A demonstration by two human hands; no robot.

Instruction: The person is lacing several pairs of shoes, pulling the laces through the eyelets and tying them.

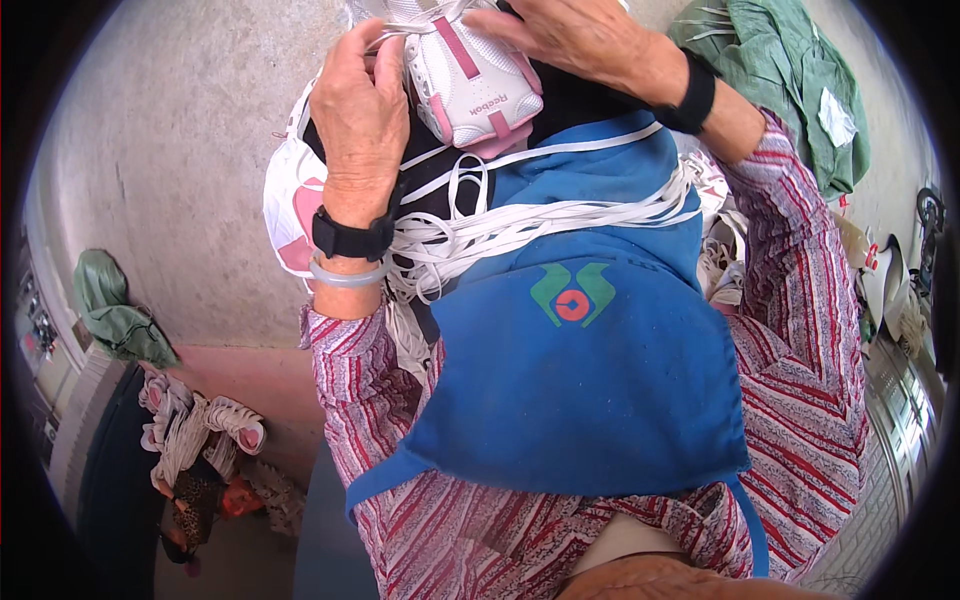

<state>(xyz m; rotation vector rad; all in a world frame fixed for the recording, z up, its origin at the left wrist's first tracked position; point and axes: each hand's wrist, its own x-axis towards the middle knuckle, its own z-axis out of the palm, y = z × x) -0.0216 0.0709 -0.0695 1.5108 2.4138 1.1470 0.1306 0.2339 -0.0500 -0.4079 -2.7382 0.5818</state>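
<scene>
One white-and-pink shoe [478, 84] sits at the upper middle of the frame, over the lap, with its lower end turned toward the body. We see the left hand [360, 115] at its left side, thumb and forefinger curled in and seemingly pinching a thin white lace [418, 27] that crosses the shoe near the top edge. The right hand [585, 40] comes in from the upper right, its fingers stretched over the shoe's other side; we cannot tell whether they grip a lace or only steady the upper, since the frame edge cuts part of them off.

A loose bundle of white laces [570, 215] lies across the blue apron [580, 400], just below the shoe. Another white-and-pink shoe [300, 215] shows partly beside the left forearm, and we find more shoes [190, 430] heaped at the lower left.

We judge the step in hand to be threading or drawing a lace through this shoe. As we read it, the next move calls for a firm pinch on the lace end, the shoe held steady, and an even pull that keeps clear of the loose strands below.
</scene>
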